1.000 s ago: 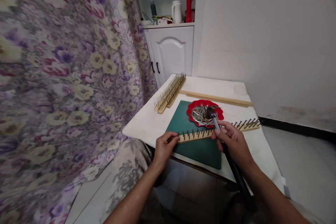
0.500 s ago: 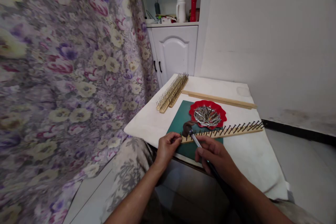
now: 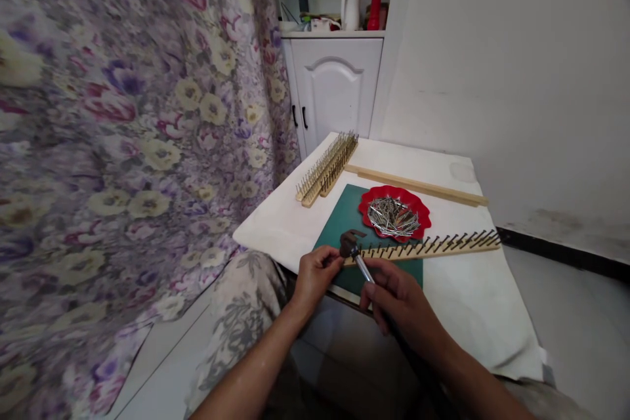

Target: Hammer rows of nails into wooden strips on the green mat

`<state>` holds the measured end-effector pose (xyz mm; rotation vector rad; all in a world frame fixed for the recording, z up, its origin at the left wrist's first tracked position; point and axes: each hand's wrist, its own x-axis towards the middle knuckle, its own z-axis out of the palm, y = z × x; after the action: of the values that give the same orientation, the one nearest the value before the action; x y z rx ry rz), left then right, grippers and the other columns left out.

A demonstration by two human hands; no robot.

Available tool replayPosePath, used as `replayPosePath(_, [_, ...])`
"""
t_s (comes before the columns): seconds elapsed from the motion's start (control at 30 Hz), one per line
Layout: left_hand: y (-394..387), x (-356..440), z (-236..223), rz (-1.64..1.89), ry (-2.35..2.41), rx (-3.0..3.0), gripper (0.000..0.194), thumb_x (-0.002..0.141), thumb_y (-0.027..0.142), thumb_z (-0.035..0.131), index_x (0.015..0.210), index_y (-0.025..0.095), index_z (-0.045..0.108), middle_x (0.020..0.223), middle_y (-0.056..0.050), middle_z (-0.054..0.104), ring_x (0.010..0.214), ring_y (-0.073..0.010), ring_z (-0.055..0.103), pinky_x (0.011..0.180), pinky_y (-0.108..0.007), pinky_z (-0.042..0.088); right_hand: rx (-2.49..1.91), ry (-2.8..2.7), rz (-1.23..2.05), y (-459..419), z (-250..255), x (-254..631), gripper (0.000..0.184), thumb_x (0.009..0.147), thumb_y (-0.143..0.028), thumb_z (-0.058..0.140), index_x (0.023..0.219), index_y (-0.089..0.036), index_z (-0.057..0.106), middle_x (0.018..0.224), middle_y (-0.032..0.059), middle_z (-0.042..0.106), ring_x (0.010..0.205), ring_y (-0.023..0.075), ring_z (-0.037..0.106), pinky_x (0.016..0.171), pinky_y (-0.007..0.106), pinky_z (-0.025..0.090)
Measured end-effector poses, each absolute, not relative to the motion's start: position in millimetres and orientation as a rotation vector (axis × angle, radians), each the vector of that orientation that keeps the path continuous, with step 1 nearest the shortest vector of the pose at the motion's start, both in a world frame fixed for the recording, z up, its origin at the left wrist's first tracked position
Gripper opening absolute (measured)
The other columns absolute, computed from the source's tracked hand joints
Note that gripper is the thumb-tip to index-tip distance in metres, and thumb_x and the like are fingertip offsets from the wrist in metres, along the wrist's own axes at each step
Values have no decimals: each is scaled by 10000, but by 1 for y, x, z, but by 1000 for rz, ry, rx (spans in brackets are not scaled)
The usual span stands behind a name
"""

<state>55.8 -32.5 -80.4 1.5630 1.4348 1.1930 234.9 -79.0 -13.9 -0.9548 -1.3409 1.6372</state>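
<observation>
My right hand (image 3: 401,295) is closed round the handle of a claw hammer (image 3: 350,244), whose dark head sits over the left end of a wooden strip (image 3: 438,252). Several dark nails stand up along that strip. At the same end, my left hand (image 3: 317,272) is closed in a pinch, thumb against fingers; what lies between the fingertips is too small and hidden to make out. Beneath the strip's left part is a green mat (image 3: 339,213). Just behind the strip, a red scalloped dish (image 3: 427,215) holds a heap of loose nails (image 3: 391,215).
Nail-studded strips (image 3: 327,170) lie side by side at the table's back left. Two plain wooden strips (image 3: 423,187) lie across the back of the white-covered table (image 3: 467,315). A floral curtain (image 3: 147,144) hangs at left, and a wall (image 3: 516,79) stands at right.
My right hand has brought the hammer left, from beside the red dish to the strip's left end near my left hand. My left hand stays pinched there. The view has shifted slightly.
</observation>
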Motion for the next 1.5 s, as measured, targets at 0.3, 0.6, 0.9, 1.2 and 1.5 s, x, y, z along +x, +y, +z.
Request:
replayPosePath(0.3, [-32,55,-83,1180,1429,1565,130,757,267,593,749,152,653,685,5,612,630,-114,528,569,-192,395,-993,-1363,1613,-81,-9,232,294,841,-244,501,1127,-178,514,651,-42,610,319,39,421,339,164,305])
replayPosePath(0.6, [-33,58,-78,1194,1457,1560,138,747,282,611,750,154,663,685,-1,617,608,-110,528,556,-189,397,-966,-1318,1590,-79,-8,243,273,862,-249,520,1131,-199,516,664,-41,605,333,47,433,349,165,295])
replayPosePath(0.9, [-37,49,-79,1214,1419,1601,128,762,257,601,823,161,660,752,-17,636,694,-126,569,637,-200,433,-962,-1185,1433,-65,-2,272,339,826,-334,601,1117,-175,528,647,-27,611,350,69,439,342,184,320])
replayPosePath(1.2, [-17,34,-41,1263,1473,1722,167,780,321,584,840,181,654,771,-8,652,708,-139,576,662,-214,441,-966,-951,1125,-41,15,331,331,745,-313,668,1021,-164,564,639,-9,638,360,75,431,355,208,324])
replayPosePath(1.5, [73,154,11,615,1238,2351,159,723,160,537,770,182,687,701,-7,668,635,-139,564,580,-205,377,-961,-838,1082,-31,11,349,342,692,-335,691,952,-162,552,592,-24,625,337,78,427,318,203,319])
